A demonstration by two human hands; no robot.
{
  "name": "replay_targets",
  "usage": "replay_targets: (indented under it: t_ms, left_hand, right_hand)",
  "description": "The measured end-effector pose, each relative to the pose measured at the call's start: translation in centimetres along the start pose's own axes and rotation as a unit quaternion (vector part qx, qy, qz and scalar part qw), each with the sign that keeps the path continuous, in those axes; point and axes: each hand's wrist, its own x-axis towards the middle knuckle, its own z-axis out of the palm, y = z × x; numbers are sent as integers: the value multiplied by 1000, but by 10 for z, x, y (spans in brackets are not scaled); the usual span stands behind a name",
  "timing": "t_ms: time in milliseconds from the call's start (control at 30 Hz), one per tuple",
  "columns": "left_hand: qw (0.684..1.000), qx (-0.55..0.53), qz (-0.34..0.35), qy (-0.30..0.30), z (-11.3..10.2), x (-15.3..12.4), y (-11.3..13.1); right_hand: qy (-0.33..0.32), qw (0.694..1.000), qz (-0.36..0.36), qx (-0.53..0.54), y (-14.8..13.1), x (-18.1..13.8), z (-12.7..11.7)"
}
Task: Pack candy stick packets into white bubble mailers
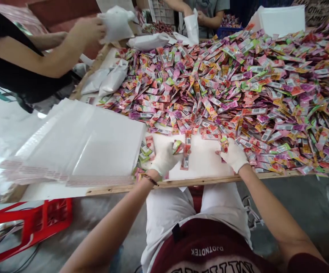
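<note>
"And we're in close: the gloved left hand [164, 159] has its fingers curled round a green-tipped stick sachet [177, 146], just above the front edge of the tabletop [204, 161]!"

"Right hand [234, 154] now: narrow too, thumb and fingers pinching a small cluster of sachets [224, 144] at the near edge of the heap [198, 83]. Between the hands, a red sachet [187, 142] lies loose on the white surface."

"How far along, would you say?"

"Plenty left, I'd judge. That loose heap covers most of the tabletop, and the flat white bags [107, 140] on the left look unfilled. On the done side, a few bulging white bags [115, 77] rest beyond them. At far left, a co-worker's blurred hands grip a plump white bag [117, 24], and across the heap another person holds up an upright white bag [192, 28]."

"Any lettering to call?"

"Barcodes on plenty of sachets, but the brand is too small to read. The maroon shirt [207, 235] carries upside-down lettering I won't swear to, with bigger letters cut off below. Top right, brown cardboard [320, 13] shows something like 'OTHE', the rest unclear!"
</note>
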Motion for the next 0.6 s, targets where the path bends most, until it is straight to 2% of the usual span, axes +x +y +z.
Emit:
replay_targets:
  t_ms: [100, 233, 367, 467, 600]
  left_hand:
    - [998, 30, -24, -52, 20, -2, 17]
    - [995, 67, -5, -80, 24, -13, 9]
    - [998, 51, 46, -1, 11, -11, -5]
    - [997, -4, 45, 62, 6, 12, -1]
    - [997, -52, 3, 59, 14, 53, 20]
  right_hand:
    - [-44, 998, 17, -38, 2, -4, 6]
    - [-61, 996, -4, -65, 13, -17, 7]
    - [-55, 998, -17, -12, 26, -16, -3]
    - [-39, 999, -10, 27, 21, -1, -11]
    - [-37, 999, 21, 2, -1, 21, -15]
